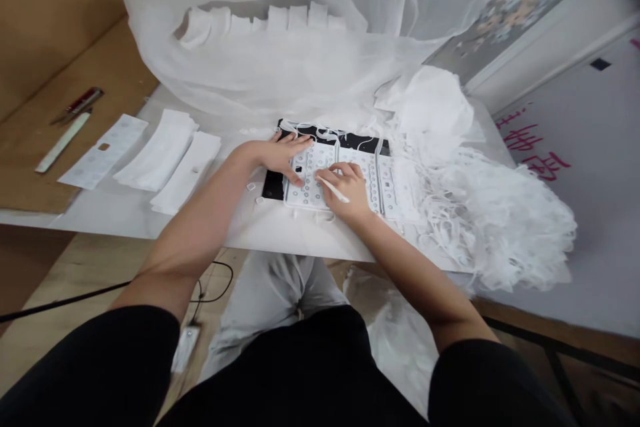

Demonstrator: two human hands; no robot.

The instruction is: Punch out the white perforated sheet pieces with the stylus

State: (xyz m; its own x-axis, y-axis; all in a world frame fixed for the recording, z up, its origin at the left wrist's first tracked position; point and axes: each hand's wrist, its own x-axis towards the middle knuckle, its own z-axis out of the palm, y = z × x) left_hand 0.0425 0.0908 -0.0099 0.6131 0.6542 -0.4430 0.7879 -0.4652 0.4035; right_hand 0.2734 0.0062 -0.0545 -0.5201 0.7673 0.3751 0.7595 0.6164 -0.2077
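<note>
A white perforated sheet (pixel 313 195) lies on a black board (pixel 273 184), its surface dotted with small rings and holes. My left hand (pixel 285 156) rests flat over the sheet's left part, fingers spread. In my right hand (pixel 350 190) is a slim white pen-like tool (pixel 334 189), gripped between thumb and fingers with its tip at the sheet. Whether the tip cuts or pokes cannot be seen. Thin white strips (pixel 320 130) curl along the board's far edge. Right of my right hand, another perforated piece (pixel 395 187) lies on the same board.
A large heap of white scraps (pixel 515 213) covers the table's right side. Stacked white sheets (pixel 157 150) and a dotted sheet (pixel 105 150) lie at the left. Beyond them, a red-handled cutter (pixel 83 101) and a pale strip-like tool (pixel 64 141) rest on cardboard. Translucent sheeting (pixel 280 73) drapes behind.
</note>
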